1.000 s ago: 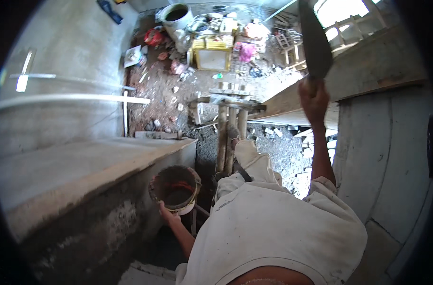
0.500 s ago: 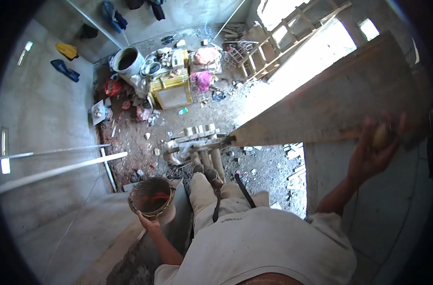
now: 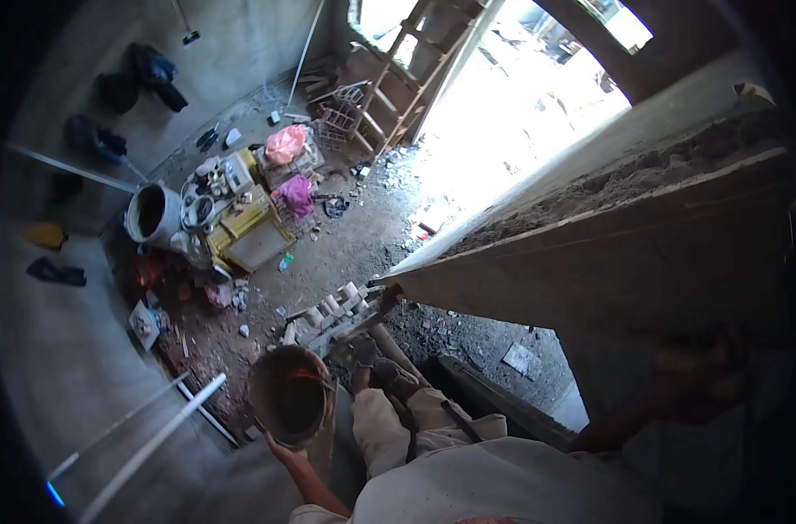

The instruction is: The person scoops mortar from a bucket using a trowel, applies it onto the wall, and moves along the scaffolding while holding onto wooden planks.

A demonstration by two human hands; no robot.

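Note:
At lower middle, my left hand (image 3: pixel 286 452) grips the rim or side of a round bucket (image 3: pixel 284 392), stained inside with a small reddish patch. My right hand (image 3: pixel 697 377) is at the far right in deep shadow, closed on a pale handle, apparently the trowel's, against the concrete beam (image 3: pixel 572 262); the blade cannot be made out. My legs (image 3: pixel 380 419) extend downward, with the feet on wooden poles (image 3: pixel 387 345) beside stacked pale blocks (image 3: pixel 337 306).
Far below is a rubble-strewn floor with a yellow framed box (image 3: pixel 250 244), large drum (image 3: pixel 149 214), pink bags (image 3: pixel 284 145) and wooden ladder (image 3: pixel 389 105) beside a bright opening. Long pipes (image 3: pixel 180 410) run along the left wall, where clothes (image 3: pixel 154 70) hang.
My right hand has come down from holding the long blade upright to the shadowed beam at the right. The view has swung and tilted. My left hand still holds the bucket.

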